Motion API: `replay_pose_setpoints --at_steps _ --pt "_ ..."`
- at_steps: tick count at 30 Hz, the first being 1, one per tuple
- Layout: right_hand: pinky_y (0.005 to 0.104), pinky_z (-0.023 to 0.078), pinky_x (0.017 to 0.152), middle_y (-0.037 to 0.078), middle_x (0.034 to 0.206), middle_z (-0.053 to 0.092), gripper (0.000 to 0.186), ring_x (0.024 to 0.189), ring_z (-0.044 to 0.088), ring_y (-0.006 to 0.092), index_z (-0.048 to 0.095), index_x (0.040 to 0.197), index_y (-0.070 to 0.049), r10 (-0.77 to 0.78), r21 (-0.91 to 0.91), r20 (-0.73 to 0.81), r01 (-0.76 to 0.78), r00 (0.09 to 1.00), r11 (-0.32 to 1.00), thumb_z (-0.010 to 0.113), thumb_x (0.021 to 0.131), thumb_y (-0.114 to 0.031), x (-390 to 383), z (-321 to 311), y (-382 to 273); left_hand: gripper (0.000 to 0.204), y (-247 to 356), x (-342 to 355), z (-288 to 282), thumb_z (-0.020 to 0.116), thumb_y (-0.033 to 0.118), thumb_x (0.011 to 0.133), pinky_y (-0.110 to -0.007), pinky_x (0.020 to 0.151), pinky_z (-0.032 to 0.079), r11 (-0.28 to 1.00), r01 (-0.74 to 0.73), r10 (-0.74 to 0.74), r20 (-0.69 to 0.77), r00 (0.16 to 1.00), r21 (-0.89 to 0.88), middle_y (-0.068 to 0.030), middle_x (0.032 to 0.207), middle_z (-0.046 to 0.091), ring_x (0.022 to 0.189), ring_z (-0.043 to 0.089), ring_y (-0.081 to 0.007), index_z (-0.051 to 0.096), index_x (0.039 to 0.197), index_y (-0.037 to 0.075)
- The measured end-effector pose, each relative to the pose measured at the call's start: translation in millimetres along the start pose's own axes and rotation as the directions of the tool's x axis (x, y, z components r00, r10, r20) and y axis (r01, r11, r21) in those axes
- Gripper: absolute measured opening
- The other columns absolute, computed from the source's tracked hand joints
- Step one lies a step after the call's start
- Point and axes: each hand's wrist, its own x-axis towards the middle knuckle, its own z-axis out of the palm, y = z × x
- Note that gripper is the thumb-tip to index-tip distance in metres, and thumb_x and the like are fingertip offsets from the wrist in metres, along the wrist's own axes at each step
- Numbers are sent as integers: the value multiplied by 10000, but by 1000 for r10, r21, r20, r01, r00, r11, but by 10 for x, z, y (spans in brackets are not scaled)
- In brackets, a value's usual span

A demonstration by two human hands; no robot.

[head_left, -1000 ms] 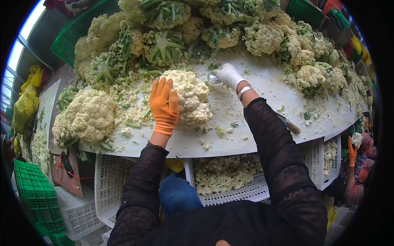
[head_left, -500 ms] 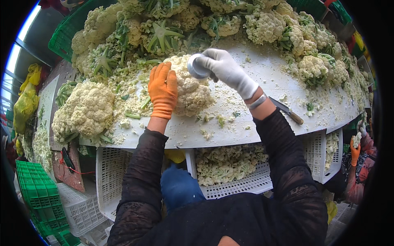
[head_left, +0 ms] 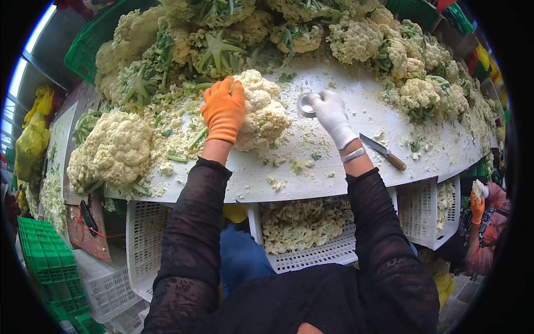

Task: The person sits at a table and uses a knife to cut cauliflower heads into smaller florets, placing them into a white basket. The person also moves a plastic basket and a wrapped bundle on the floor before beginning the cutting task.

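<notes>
A large cauliflower head [head_left: 264, 111] rests on the white tabletop [head_left: 250, 186] in front of me. My left hand [head_left: 223, 108], in an orange knit glove, grips its left side with the fingers bent over it. To the right of the cauliflower, my right hand [head_left: 332, 117] in a white glove holds a round metal ring [head_left: 306, 104] low over the table, apart from the head. Just right of that wrist lies a knife [head_left: 384, 151] with a wooden handle. Another big cauliflower [head_left: 114, 149] sits at the left edge of the table.
Heaped cauliflowers [head_left: 356, 42] line the far side, with crumbs scattered across the table. Below the front edge stands a white crate [head_left: 317, 260] of florets. Green crates [head_left: 47, 245] are stacked at lower left. A co-worker's orange-gloved hand [head_left: 477, 207] shows at far right.
My right hand has moved right and down with the metal ring, away from the cauliflower. My left fingers, stretched flatter before, are now bent over the head.
</notes>
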Motion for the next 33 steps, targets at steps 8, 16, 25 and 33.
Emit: replay_pose_setpoints --at_steps 8,16,25,33 --pt "419 506 890 159 968 715 416 971 689 240 691 1026 11 -283 -311 37 280 958 908 631 960 -396 -229 464 -280 421 229 -58 4 472 438 978 -561 943 405 985 -11 12 -1 1000 171 -121 1246 631 1179 533 -341 661 1207 139" --pt "259 463 479 9 752 614 316 534 531 98 658 1090 -49 200 855 152 -230 968 465 627 1000 -351 -234 365 365 417 180 -156 50 487 435 992 -561 999 398 976 188 -172 -142 975 108 -126 1295 604 1237 498 -361 634 1255 147" --pt "256 419 419 7 730 580 326 512 507 77 603 1000 -54 360 825 236 -382 903 417 589 1023 -379 -958 1067 210 457 290 -451 378 493 413 1000 -587 979 386 963 218 -151 -352 924 159 -110 1400 512 1322 413 -351 557 1372 155" --pt "262 442 407 65 757 658 400 464 547 102 632 1037 -11 364 764 16 -246 931 597 572 1025 -407 -503 1123 159 474 412 -329 282 513 493 975 -570 978 377 962 181 -125 -258 958 205 -121 1333 569 1271 463 -343 608 1300 161"
